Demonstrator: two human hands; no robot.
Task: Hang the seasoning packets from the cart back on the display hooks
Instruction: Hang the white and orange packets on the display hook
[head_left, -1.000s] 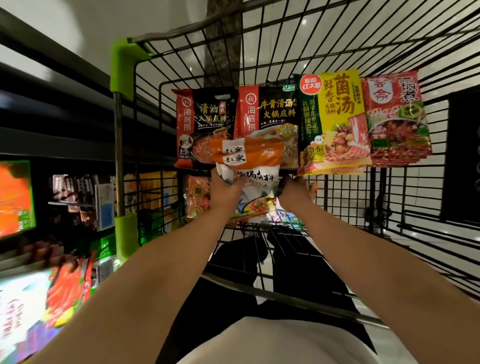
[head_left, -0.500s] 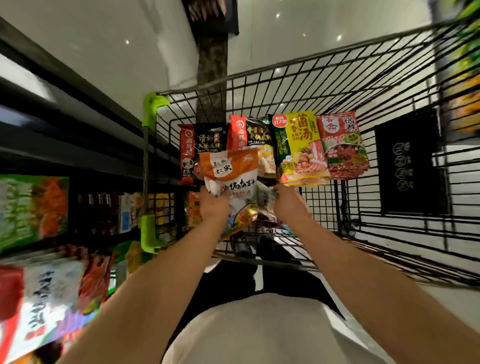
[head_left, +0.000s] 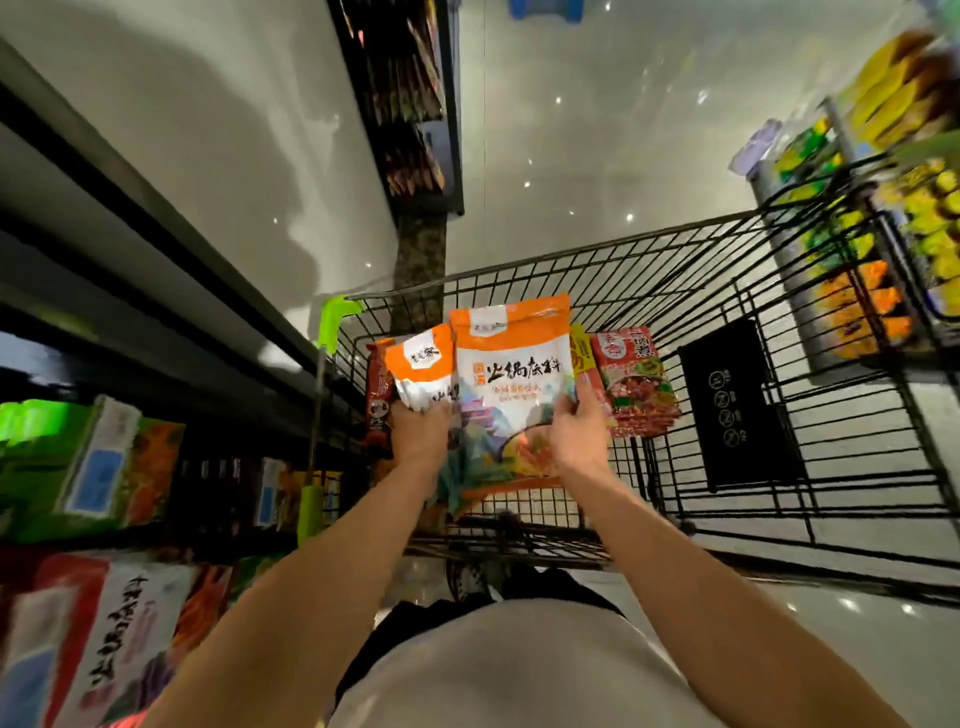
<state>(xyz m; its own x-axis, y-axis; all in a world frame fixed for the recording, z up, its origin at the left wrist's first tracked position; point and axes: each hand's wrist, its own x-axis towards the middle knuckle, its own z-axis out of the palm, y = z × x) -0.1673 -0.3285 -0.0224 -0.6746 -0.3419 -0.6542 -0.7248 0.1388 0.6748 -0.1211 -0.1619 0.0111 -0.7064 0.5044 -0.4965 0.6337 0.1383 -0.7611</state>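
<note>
- Head view, and I've got both arms stretched out over the black wire cart, each hand with a seasoning packet held up above the basket.
- My right hand has its fingers curled round the lower right edge of the large packet, thumb on the front face.
- That large packet stands upright and faces me: orange band across the top with a small white label, a white middle with big dark lettering, and a colourful food picture at the bottom.
- My left hand grips the smaller packet from below, fingers wrapped round its lower part, so the bottom print is hidden.
- Same livery on that one: orange top, white label, white body. It tilts a little to the left and sits just beside the large one, their edges touching or overlapping; I cannot tell which.
- Behind them, more packets stand against the cart's far wire wall: a red packet to the right, a sliver of yellow packet between it and the large one, and a dark packet with a red strip peeking out on the left.
- A green plastic corner guard marks the cart's left front corner.
- Shelves of boxed goods run down my left, blurred.
</note>
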